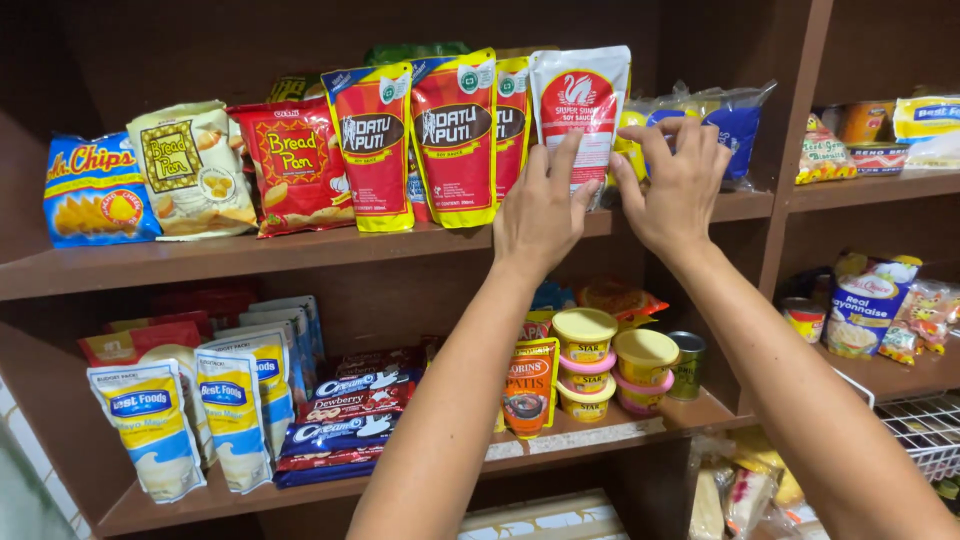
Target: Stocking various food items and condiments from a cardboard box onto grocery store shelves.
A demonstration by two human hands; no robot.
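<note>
Both my hands reach up to a white and red sauce pouch (pixel 580 100) standing on the upper wooden shelf (pixel 200 258). My left hand (pixel 541 212) presses its fingers on the pouch's lower left edge. My right hand (pixel 679 184) holds its right edge, fingers spread. Red and yellow sauce pouches (pixel 452 135) stand in a row just left of it.
Snack bags (pixel 190 170) fill the left of the upper shelf. The lower shelf (pixel 600 432) carries white mayonnaise pouches (pixel 150 425), stacked biscuit packs (pixel 345 420), yellow tubs (pixel 585 360) and a can (pixel 686 365). A vertical wooden divider (pixel 785 140) stands right of my hands; a wire basket (pixel 925 430) sits at the lower right.
</note>
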